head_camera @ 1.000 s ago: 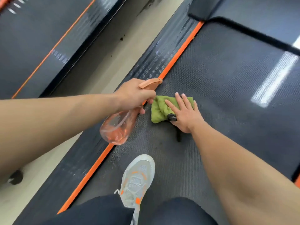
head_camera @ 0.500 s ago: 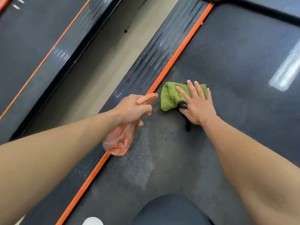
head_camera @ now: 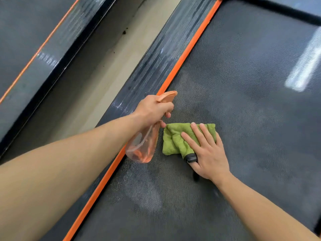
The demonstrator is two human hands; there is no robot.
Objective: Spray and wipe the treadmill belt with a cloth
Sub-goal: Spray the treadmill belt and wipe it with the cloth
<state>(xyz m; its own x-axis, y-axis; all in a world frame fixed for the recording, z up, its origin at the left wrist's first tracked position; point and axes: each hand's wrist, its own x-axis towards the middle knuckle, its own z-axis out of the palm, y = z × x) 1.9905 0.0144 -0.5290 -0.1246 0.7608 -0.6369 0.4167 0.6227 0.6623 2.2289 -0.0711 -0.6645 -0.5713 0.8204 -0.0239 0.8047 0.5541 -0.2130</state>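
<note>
Near the left edge of the treadmill belt [head_camera: 243, 101], just inside the orange stripe [head_camera: 187, 54], a folded green cloth [head_camera: 175, 138] lies flat on the textured surface. The right hand [head_camera: 208, 157] rests on it with its fingers [head_camera: 205, 134] straight and slightly spread, pressing rather than gripping. A black tab [head_camera: 191, 158] on the cloth's near corner sits by the thumb; whether the thumb hooks it I cannot tell.

The cloth looks soft, limp and light, a plush weave that would bunch if pushed by one corner. A flat palm over its middle seems the surest hold. The belt's rough grain should drag on it, and paler, hazy patches nearer the person suggest wet spray there.

The left hand [head_camera: 152, 108] is curled round the neck of the spray bottle [head_camera: 142, 146], held in the air above the stripe just beside the cloth, nozzle pointing up the belt. The bottle is thin, translucent, orange-tinted plastic and probably light. The neck, with a finger on the trigger, is the natural grip.

No brand, label or writing can be read on bottle, cloth or belt.

Left of the stripe runs the ribbed side rail [head_camera: 156, 63], then pale floor [head_camera: 107, 75].
</note>
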